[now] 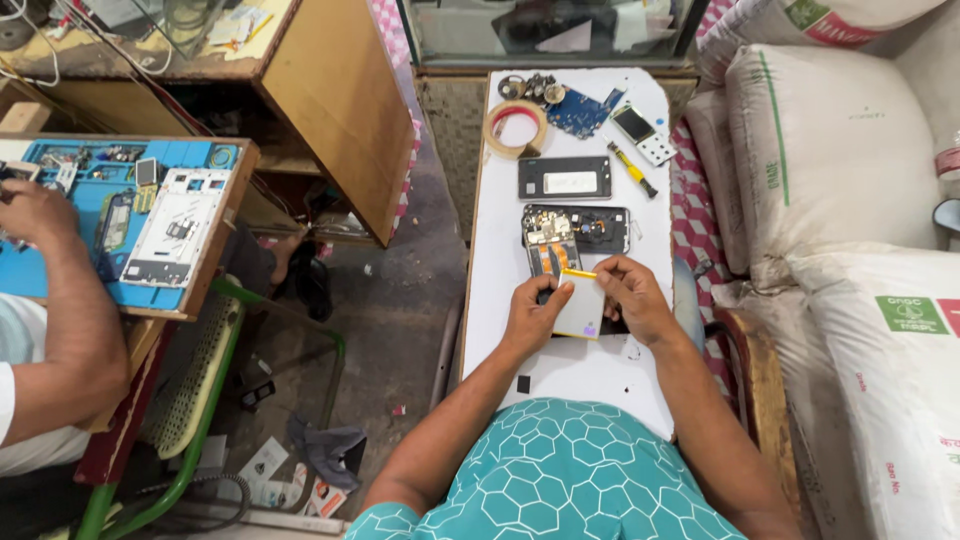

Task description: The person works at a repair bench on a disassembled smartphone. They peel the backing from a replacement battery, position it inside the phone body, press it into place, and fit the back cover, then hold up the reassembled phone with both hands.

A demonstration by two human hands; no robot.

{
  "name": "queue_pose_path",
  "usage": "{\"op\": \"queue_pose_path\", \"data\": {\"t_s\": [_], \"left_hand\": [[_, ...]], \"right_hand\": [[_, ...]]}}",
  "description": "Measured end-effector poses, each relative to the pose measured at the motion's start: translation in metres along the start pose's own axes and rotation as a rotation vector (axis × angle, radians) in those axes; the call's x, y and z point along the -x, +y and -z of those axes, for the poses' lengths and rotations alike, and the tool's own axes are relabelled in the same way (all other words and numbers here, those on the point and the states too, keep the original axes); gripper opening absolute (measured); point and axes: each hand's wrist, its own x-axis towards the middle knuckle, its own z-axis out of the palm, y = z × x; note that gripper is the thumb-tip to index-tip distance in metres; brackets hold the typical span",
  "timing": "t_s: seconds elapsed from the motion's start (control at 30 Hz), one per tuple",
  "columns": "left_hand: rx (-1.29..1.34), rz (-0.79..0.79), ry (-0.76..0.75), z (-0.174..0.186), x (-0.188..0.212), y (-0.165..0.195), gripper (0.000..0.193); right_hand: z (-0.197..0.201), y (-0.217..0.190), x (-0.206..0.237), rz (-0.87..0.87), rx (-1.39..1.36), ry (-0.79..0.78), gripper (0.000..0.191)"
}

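Observation:
On the narrow white table (500, 250) lies an opened phone (575, 235) with its board and orange flex cables bare. Just in front of it, my left hand (533, 312) and my right hand (632, 295) together hold a flat pale battery (581, 303) with a yellow strip along its top edge. The left fingers grip its left side. The right fingers pinch its top right corner. The battery is tilted up over the phone's lower end, which it partly hides.
Farther back on the table lie a black phone panel (564, 178), a tape roll (515, 127), a blue circuit board (580, 112), a yellow-handled screwdriver (632, 170) and a small keypad phone (643, 134). White sacks (830, 150) are stacked on the right. Another person's arm (60, 300) works at a blue mat (120, 215) on the left.

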Motion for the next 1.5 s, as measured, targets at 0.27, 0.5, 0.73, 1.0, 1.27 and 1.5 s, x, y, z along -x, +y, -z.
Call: {"op": "queue_pose_path", "data": {"t_s": [0.27,0.5,0.73,1.0,1.27,1.5], "left_hand": [[0.059,0.013,-0.027,-0.001,-0.004,0.004,0.026],[0.131,-0.008,0.011,-0.001,-0.002,0.020,0.038],[0.032,-0.028,0.087,-0.003,-0.003,0.007,0.034],[0.006,-0.027,0.097,-0.003,0.003,-0.007,0.032],[0.082,-0.108,0.110,-0.007,0.003,-0.009,0.031],[0.203,-0.085,0.038,-0.003,0.003,-0.004,0.032]], "right_hand": [[0.001,-0.002,-0.002,0.000,-0.068,-0.033,0.018],[-0.001,-0.008,0.000,0.016,-0.068,-0.078,0.018],[-0.001,-0.003,-0.002,-0.030,0.059,0.005,0.019],[0.002,0.013,0.002,0.033,0.035,-0.012,0.014],[0.006,0.017,0.004,0.042,0.003,-0.043,0.016],[0.006,0.015,0.006,0.029,-0.002,-0.065,0.016]]}}
